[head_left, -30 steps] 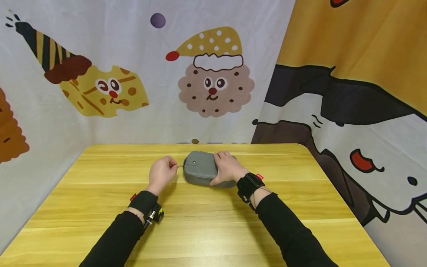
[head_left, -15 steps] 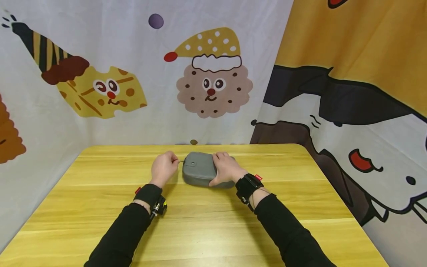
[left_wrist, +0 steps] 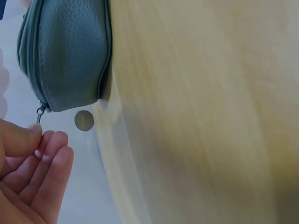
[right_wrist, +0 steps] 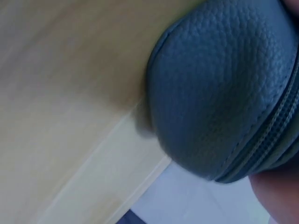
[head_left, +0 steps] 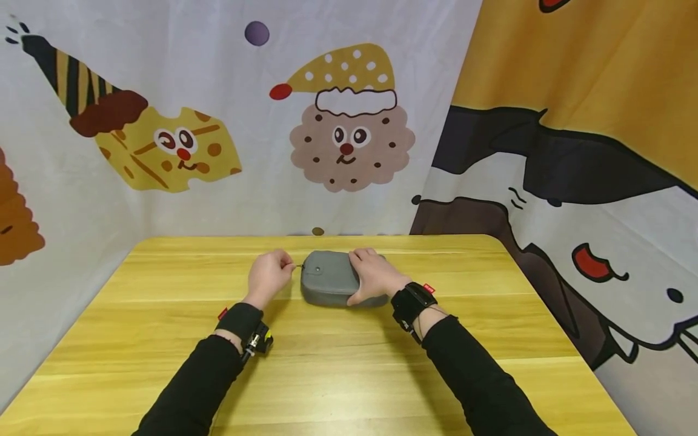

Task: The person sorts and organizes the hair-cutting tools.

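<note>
A grey leather-look zip pouch (head_left: 329,278) with a snap stud lies on the wooden table. My left hand (head_left: 268,277) is at its left end, pinching the small metal zipper pull (left_wrist: 39,116) between thumb and index finger. In the left wrist view the pull stands out from the pouch's corner, where the zip ends. My right hand (head_left: 375,275) grips the pouch across its right part, thumb on the near side and fingers over the top. Seen from the right wrist, the zip (right_wrist: 271,135) runs along the pouch's side with its teeth meshed. The palm covers part of the top.
The yellow wood-grain table (head_left: 349,375) reaches back to a white cartoon-print curtain (head_left: 262,206). Another printed cloth (head_left: 556,181) hangs along the right side. Black bands with small cameras sit on both wrists.
My left hand has moved slightly right, closer to the pouch, still pinching the zipper pull. The right hand keeps its grip, and the pouch stays almost in place.
</note>
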`<state>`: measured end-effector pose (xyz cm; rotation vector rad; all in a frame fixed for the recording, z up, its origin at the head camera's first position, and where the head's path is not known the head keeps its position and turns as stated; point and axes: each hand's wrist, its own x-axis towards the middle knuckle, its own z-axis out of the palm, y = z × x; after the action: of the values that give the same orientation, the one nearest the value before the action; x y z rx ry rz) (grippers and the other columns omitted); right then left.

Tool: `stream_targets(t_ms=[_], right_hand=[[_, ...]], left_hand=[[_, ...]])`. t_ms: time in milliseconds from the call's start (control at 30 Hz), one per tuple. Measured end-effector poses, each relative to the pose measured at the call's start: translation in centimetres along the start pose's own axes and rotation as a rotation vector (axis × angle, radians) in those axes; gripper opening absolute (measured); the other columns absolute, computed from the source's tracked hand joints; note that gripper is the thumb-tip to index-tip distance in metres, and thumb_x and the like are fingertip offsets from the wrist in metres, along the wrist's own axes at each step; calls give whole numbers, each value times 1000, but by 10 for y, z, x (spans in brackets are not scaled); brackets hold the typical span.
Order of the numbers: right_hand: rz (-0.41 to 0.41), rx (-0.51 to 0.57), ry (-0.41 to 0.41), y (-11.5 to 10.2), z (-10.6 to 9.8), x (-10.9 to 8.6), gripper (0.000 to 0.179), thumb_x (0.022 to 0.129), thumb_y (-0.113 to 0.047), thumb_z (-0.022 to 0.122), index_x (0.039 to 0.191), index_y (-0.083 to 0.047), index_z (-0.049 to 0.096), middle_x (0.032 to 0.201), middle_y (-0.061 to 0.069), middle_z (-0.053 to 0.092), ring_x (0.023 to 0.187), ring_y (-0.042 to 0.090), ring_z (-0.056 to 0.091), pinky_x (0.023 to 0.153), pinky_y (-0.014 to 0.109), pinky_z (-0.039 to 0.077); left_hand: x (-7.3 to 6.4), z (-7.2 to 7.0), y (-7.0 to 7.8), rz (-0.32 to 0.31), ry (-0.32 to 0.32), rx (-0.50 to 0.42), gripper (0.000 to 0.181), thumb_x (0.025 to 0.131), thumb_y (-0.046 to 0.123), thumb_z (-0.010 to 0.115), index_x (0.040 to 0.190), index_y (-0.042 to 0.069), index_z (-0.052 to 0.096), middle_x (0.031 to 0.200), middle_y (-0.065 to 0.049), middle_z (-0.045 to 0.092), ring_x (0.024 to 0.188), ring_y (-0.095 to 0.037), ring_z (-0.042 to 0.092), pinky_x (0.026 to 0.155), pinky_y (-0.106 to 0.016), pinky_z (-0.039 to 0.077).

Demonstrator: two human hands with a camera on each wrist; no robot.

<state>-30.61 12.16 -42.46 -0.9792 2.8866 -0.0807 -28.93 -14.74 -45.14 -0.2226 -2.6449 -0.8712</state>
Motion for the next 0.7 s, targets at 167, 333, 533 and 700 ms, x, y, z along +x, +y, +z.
stream_targets(t_ms=[167,333,533,700], right_hand=[[-89,-10,-2,9,-1,-3,117,70,-58,84,153,3,29,153,20,35,140,36,32,113,45,33],[-153,-3,-11,18,-3,-7,118,69,-58,84,154,1,28,154,18,34,142,35,31,114,45,31],[-194,14,-38,28,-3,-8,118,68,-55,86,155,-1,27,156,16,32,144,34,27,116,45,28],[-226,21,-31,32,-1,-8,118,67,-55,86,155,-2,28,156,15,32,145,33,27,117,45,27]], left_hand=[[-12,-9,5,45,-53,-26,11,87,8,74,78,7,68,69,-1,65,59,-16,55,57,-33,46],[-23,-12,10,59,-94,-91,11,88,6,73,79,7,68,68,1,64,59,-12,56,57,-31,46],[-34,-12,12,63,-142,-159,10,87,4,74,80,7,68,68,3,65,61,-10,59,61,-32,50],[-38,-13,11,79,-155,-201,11,86,4,75,78,8,68,68,4,65,61,-9,58,62,-30,50]])
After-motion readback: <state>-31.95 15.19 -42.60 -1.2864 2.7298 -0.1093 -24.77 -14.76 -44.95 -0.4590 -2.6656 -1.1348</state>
